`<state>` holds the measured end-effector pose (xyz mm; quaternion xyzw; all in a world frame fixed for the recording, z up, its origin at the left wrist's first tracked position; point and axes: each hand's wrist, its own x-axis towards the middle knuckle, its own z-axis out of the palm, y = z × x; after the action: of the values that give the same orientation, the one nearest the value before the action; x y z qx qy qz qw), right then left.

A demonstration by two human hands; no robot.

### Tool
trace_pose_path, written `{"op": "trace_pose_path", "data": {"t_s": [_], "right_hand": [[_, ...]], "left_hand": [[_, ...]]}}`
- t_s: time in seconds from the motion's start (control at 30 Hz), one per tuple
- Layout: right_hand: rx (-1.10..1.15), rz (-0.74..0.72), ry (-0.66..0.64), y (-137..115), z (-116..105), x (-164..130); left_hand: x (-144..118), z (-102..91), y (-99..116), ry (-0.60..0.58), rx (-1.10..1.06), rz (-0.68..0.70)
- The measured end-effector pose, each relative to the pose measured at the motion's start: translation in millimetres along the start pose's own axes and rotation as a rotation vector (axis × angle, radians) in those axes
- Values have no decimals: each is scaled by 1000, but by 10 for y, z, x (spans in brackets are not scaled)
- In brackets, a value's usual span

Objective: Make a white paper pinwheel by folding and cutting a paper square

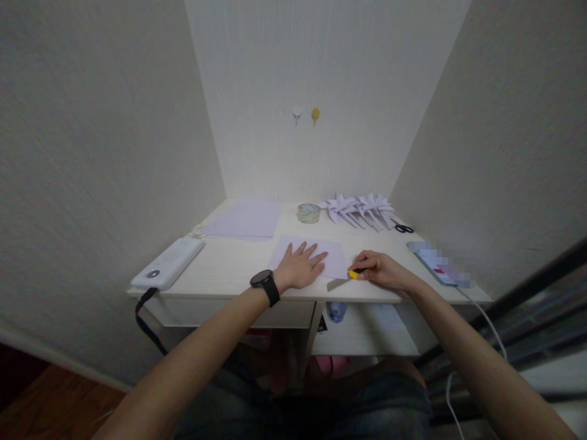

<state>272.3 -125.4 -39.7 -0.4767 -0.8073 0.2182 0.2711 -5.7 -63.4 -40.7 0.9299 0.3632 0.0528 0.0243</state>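
Note:
My left hand (pixel 301 266) lies flat with fingers spread on a sheet of white paper (pixel 337 252), pressing it against the white desk. A black watch is on that wrist. My right hand (pixel 378 269) is closed around the yellow and black handle of a knife (pixel 354 274). Its grey blade points left, close to the paper's lower right corner and near the desk's front edge. Whether the blade touches the sheet I cannot tell.
Behind my hands are a stack of paper (pixel 245 219), a tape roll (pixel 309 213) and several folded paper pinwheels (pixel 360 211). Black-handled scissors (pixel 403 228) and a phone (pixel 433 263) with a cable lie right. A white device (pixel 169 263) with a black strap sits left. Walls enclose the desk.

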Motion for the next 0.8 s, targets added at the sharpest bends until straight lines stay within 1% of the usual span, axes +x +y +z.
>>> {"op": "trace_pose_path", "data": {"t_s": [0.13,0.27,0.37,0.5,0.57,0.7,0.8], "right_hand": [[26,-1,-25,7,-22,-17],[28,10,3,-19,-6,-34],[25,28,22,-39,10,-45],[30,33,38,-60,27,-57],[32,36,50,-65,38,-53],[9,49,79,-82,50,-24],[-9,49,80,-117,25,-2]], "left_hand": [[1,3,18,6,1,-1],[-32,-34,50,43,9,16],[-111,-92,20,70,10,69],[-252,-160,-100,-3,10,143],[-306,-181,-140,-11,8,178],[-355,-217,-109,34,57,230],[-355,-235,-66,56,106,242]]}}
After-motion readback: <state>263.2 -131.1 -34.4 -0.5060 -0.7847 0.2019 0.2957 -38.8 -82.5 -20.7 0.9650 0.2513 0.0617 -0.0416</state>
